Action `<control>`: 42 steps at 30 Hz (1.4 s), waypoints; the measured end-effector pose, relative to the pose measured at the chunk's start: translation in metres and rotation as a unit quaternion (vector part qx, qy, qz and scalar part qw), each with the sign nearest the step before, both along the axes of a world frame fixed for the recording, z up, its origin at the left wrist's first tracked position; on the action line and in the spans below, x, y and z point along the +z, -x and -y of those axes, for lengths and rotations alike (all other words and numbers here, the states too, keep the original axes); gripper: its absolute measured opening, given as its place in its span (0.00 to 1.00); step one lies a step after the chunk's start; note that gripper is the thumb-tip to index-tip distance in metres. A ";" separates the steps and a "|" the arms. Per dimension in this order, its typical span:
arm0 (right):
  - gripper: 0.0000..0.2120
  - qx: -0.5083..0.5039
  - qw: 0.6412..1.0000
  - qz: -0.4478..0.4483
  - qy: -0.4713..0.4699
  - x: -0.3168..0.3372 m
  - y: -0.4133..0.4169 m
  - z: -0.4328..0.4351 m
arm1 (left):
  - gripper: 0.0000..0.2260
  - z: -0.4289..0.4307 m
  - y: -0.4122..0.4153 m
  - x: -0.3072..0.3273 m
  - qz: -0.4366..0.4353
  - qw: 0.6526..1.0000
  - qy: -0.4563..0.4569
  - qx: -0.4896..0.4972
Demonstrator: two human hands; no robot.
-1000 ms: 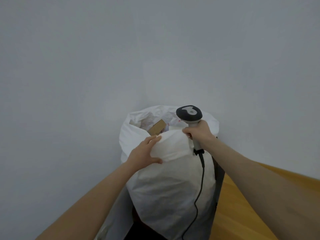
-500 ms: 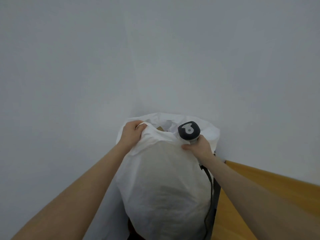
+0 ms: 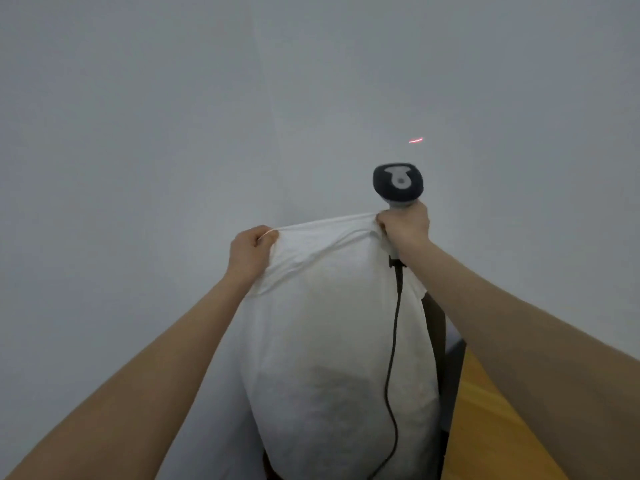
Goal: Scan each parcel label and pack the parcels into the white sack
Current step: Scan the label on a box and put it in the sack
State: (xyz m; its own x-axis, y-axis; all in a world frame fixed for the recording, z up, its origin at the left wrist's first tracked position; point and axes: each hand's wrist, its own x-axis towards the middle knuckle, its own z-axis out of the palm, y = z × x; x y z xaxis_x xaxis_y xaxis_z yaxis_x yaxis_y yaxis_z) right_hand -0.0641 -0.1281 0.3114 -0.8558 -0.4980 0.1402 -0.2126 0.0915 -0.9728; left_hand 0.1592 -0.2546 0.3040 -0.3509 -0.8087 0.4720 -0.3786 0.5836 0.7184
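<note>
While both hands pull its top edge taut, the bulging white fabric sack (image 3: 332,341) stands in the lower middle of the view, reaching from the centre down to 6 o'clock. The left hand (image 3: 251,252) is clenched on a bunched corner of the cloth rim at the sack's 10 o'clock corner, fingers curled over the fabric. The right hand (image 3: 405,226) is at the 2 o'clock corner. Its curled fingers clamp both the rim and the light grey handle of a handheld barcode scanner with a rounded dark grey head (image 3: 398,181), and the head stands upright at 12 o'clock from the fist. Between the two fists the rim runs as a tight, nearly level line, and creases fan down from each grip. The raised near side of the cloth hides what lies inside the sack. A thin black cable (image 3: 393,358) leaves the bottom of the scanner handle below the right wrist and hangs toward 6 o'clock against the right part of the sack's front, curving off the bottom edge of the view. A short red streak of light (image 3: 415,140) shows on the plain pale grey wall (image 3: 173,116), at 12 o'clock from the scanner head and apart from it. Just beside the sack at 3 o'clock stands a dark upright post (image 3: 437,327). At 4 o'clock from the post lies a yellow-brown wooden surface (image 3: 485,427), partly covered by the right forearm.
</note>
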 end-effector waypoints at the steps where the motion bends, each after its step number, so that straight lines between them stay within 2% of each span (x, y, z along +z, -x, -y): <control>1: 0.08 0.007 1.000 -0.012 0.007 0.008 0.001 0.004 | 0.12 0.003 0.002 -0.004 -0.015 1.000 -0.003 0.015; 2: 0.09 0.013 1.000 -0.022 -0.009 0.008 0.000 0.003 | 0.11 0.006 0.001 -0.010 -0.014 1.000 -0.009 0.012; 4: 0.09 0.023 0.996 -0.027 -0.081 -0.014 -0.004 -0.006 | 0.01 0.005 -0.007 -0.028 0.095 0.995 -0.028 -0.027; 6: 0.06 0.040 0.989 -0.005 -0.142 -0.048 -0.006 -0.020 | 0.17 0.002 -0.016 -0.057 0.271 0.954 -0.074 -0.101; 8: 0.03 0.057 0.982 0.028 -0.177 -0.072 -0.005 -0.032 | 0.16 -0.006 -0.019 -0.078 0.361 0.916 -0.098 -0.143; 10: 0.06 0.053 0.978 0.036 -0.199 -0.085 -0.001 -0.041 | 0.12 -0.012 -0.014 -0.083 0.348 0.924 -0.073 -0.141; 13: 0.07 0.040 0.976 0.041 -0.208 -0.093 0.004 -0.051 | 0.07 -0.022 -0.006 -0.074 0.256 0.957 -0.046 -0.130; 14: 0.06 0.039 0.977 0.049 -0.202 -0.095 0.006 -0.055 | 0.05 -0.027 -0.004 -0.075 0.248 0.956 -0.042 -0.150; 15: 0.06 0.038 0.978 0.056 -0.200 -0.097 0.007 -0.059 | 0.06 -0.035 -0.002 -0.079 0.277 0.943 -0.040 -0.182; 17: 0.05 0.039 0.974 0.068 -0.213 -0.103 0.005 -0.067 | 0.07 -0.054 0.003 -0.099 0.379 0.894 -0.035 -0.235; 19: 0.05 0.049 0.970 0.089 -0.220 -0.111 -0.001 -0.073 | 0.08 -0.067 0.007 -0.115 0.441 0.866 -0.018 -0.235; 21: 0.06 0.059 0.970 0.101 -0.214 -0.118 -0.005 -0.077 | 0.08 -0.074 0.009 -0.119 0.474 0.846 -0.031 -0.243; 23: 0.05 0.052 0.972 0.114 -0.200 -0.118 -0.006 -0.080 | 0.09 -0.075 0.009 -0.111 0.470 0.829 -0.116 -0.281; 25: 0.06 0.038 0.974 0.131 -0.179 -0.113 -0.005 -0.081 | 0.15 -0.076 0.006 -0.099 0.439 0.822 -0.212 -0.294; 27: 0.04 0.040 0.971 0.137 -0.190 -0.108 -0.003 -0.085 | 0.17 -0.074 0.002 -0.097 0.462 0.811 -0.207 -0.293; 30: 0.04 0.051 0.957 0.162 -0.237 -0.109 -0.009 -0.095 | 0.18 -0.076 0.000 -0.106 0.587 0.741 -0.165 -0.282; 31: 0.04 0.048 0.954 0.168 -0.245 -0.112 -0.010 -0.099 | 0.18 -0.077 0.001 -0.107 0.598 0.734 -0.169 -0.275; 32: 0.04 0.042 0.953 0.173 -0.246 -0.113 -0.011 -0.103 | 0.17 -0.076 0.004 -0.105 0.584 0.746 -0.181 -0.266; 34: 0.05 0.025 0.953 0.183 -0.241 -0.114 -0.012 -0.110 | 0.18 -0.077 0.016 -0.095 0.510 0.805 -0.192 -0.234; 36: 0.07 0.000 0.955 0.191 -0.226 -0.113 -0.009 -0.118 | 0.20 -0.079 0.032 -0.088 0.431 0.871 -0.130 -0.198; 37: 0.07 -0.012 0.956 0.207 -0.209 -0.113 -0.008 -0.122 | 0.18 -0.081 0.040 -0.086 0.401 0.893 -0.085 -0.187; 39: 0.06 -0.033 0.951 0.263 -0.160 -0.113 -0.008 -0.132 | 0.15 -0.088 0.058 -0.086 0.350 0.920 -0.044 -0.171; 42: 0.03 -0.077 0.935 0.341 -0.069 -0.114 -0.011 -0.147 | 0.14 -0.100 0.079 -0.085 0.302 0.937 -0.034 -0.171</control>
